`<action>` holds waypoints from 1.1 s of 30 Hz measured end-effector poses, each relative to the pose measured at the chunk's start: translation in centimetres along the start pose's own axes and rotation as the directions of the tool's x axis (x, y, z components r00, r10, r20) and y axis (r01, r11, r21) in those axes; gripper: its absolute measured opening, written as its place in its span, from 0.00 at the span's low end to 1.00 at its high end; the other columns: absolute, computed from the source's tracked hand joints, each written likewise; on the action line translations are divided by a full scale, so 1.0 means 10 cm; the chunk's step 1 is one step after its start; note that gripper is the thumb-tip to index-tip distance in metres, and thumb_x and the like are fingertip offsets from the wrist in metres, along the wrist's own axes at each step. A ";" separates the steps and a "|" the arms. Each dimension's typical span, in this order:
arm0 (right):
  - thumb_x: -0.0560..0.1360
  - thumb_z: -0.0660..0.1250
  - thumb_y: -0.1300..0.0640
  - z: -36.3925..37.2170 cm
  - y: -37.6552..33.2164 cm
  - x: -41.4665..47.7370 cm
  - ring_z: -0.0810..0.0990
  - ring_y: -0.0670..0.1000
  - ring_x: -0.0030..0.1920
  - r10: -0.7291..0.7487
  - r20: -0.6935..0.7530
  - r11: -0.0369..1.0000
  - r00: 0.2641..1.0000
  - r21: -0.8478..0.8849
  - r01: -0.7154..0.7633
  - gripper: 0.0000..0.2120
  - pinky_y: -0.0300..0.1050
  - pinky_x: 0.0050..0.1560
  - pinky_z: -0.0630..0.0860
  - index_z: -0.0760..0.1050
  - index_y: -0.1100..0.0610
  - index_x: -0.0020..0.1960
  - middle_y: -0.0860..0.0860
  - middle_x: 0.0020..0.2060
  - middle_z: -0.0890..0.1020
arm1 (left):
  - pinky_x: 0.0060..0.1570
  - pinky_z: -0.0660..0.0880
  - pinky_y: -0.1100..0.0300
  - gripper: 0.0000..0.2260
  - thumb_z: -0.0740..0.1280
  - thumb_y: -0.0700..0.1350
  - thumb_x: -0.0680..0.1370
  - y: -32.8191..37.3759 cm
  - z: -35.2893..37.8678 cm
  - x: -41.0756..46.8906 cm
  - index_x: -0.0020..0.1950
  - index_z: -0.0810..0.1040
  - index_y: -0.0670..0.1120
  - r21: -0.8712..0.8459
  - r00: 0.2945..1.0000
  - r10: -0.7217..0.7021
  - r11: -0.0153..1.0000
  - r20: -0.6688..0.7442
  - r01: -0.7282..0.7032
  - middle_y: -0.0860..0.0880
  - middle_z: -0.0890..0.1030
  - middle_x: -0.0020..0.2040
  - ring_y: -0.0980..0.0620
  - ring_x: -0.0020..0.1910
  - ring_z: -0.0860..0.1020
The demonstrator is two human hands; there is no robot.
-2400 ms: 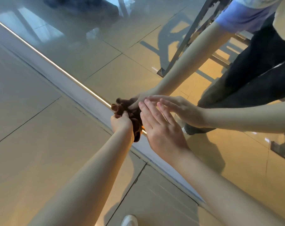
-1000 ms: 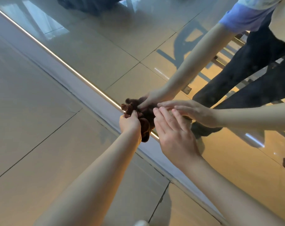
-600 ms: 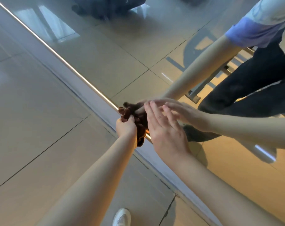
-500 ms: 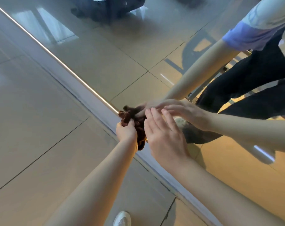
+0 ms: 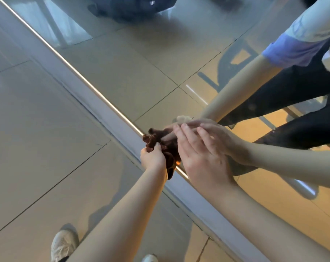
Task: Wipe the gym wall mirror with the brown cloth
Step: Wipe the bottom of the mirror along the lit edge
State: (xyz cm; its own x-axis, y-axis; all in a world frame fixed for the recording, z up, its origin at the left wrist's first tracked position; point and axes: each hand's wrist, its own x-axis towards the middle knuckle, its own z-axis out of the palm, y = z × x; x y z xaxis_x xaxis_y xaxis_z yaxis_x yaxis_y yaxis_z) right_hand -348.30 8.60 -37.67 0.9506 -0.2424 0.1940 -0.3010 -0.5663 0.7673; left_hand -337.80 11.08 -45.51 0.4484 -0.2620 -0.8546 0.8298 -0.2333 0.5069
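- Hardly shifted over the last half second: left hand (image 5: 152,157) and right hand (image 5: 198,157) at the same low spot at the foot of the mirror (image 5: 160,63), cloth (image 5: 166,146) bunched as before; a little more near floor (image 5: 37,148) in frame, with a second shoe toe now showing.
- Nearest: two shoes (image 5: 64,244), one pale trainer at lower left and only a toe at the bottom edge, both on the tiles.
- Left hand: curled tight round the one cloth, brown, crumpled into a wad, thumb on top.
- Cloth: pressed to the glass right at its bottom edge, hanging down over the strip (image 5: 111,118).
- Right hand: flat, fingers straight and together, holding nothing, laid against the glass just right of the cloth; touching the cloth or merely beside it, cannot tell.
- One pale strip, running diagonally between floor and glass, with a bright line along its far side.
- One mirror, no seam seen in this stretch; doubles of both hands and the cloth meeting the real ones at the surface.
- Farthest, as reflection only: one dark bag (image 5: 134,6) at top, one blue sleeve (image 5: 292,50) at right.
- Progress, judged: mid-wipe on the lowest band — no streaks, wet marks or dirt visible, so no telling wiped glass from unwiped. Probably left: the wide glass above and to either side.
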 end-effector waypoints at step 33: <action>0.76 0.54 0.56 -0.05 -0.62 2.19 0.68 0.53 0.74 0.088 0.081 0.988 0.993 0.116 -0.097 0.24 0.51 0.75 0.50 0.74 0.57 0.70 0.53 0.72 0.72 | 0.46 0.73 0.53 0.12 0.65 0.47 0.82 1.96 -0.49 1.03 0.63 0.76 0.44 0.052 0.998 0.020 0.998 0.066 -0.024 0.48 0.78 0.43 0.49 0.42 0.77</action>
State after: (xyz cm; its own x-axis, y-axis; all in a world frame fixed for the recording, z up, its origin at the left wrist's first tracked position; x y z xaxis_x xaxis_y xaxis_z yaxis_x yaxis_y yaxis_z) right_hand -325.57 7.24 -37.88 0.9111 -0.3542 0.2107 -0.3987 -0.6280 0.6684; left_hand -315.26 8.40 -44.96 0.4420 -0.3282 -0.8348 0.8005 -0.2756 0.5321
